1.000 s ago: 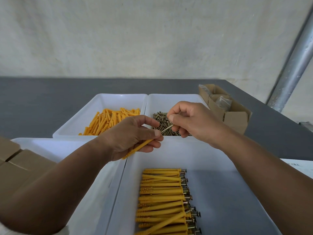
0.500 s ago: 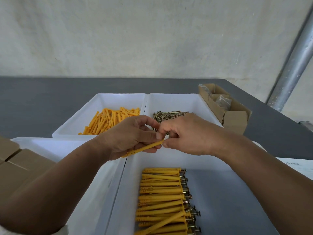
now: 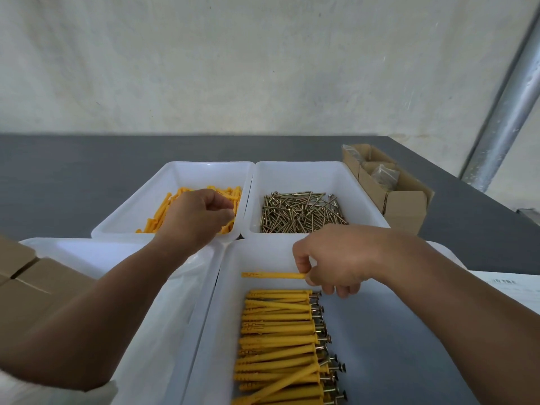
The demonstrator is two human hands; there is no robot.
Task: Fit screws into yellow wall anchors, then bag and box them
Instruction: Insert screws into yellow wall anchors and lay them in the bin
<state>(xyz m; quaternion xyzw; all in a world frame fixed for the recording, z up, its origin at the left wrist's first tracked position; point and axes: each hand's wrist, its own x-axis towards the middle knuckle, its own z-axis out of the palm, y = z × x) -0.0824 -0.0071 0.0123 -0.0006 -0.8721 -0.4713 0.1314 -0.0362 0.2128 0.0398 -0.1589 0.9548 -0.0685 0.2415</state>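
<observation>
My right hand (image 3: 336,258) pinches one end of a yellow anchor (image 3: 273,275), held level just above the row of fitted anchors (image 3: 277,340) in the near white bin (image 3: 225,287). Screw heads stick out of that row on its right side. My left hand (image 3: 198,217) hangs with curled fingers over the loose yellow anchors (image 3: 163,209) in the far left bin (image 3: 204,168); whether it holds one is hidden. Loose screws (image 3: 301,211) fill the far right bin (image 3: 295,168).
An open cardboard box (image 3: 406,206) with clear bags inside stands at the right on the grey table (image 3: 73,171). Closed cardboard boxes (image 3: 26,287) sit at the near left beside another white bin (image 3: 87,247). A metal pole (image 3: 508,106) rises at the far right.
The hands have parted. My right hand carried the anchor down toward the row in the near bin. My left hand let go and moved back over the loose anchors.
</observation>
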